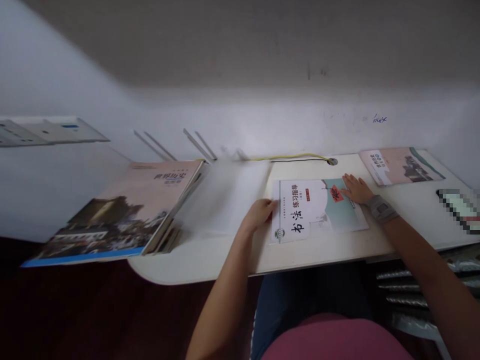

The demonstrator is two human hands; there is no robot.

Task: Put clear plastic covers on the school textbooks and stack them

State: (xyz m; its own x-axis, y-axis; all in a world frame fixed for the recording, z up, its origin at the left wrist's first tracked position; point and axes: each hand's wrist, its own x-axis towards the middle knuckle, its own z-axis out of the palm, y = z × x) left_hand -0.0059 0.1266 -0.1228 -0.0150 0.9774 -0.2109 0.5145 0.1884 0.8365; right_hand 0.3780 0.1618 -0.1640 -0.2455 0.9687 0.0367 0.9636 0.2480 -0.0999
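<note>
A white and teal book [313,212] with black characters on its cover lies flat on the pale desk [408,210] in front of me. My left hand [258,214] grips the book's left edge, fingers curled over it. My right hand [356,189] lies flat on the teal right part of the cover, fingers stretched out. A grey band [381,208] is on my right wrist.
A stack of books [135,215] with a pinkish photo cover sits at the desk's left end, overhanging the edge. Another pinkish book [401,166] lies at the far right. A yellow and black cable [292,158] runs along the wall to a desk hole [332,161]. A blurred-out object [463,207] is at the right edge.
</note>
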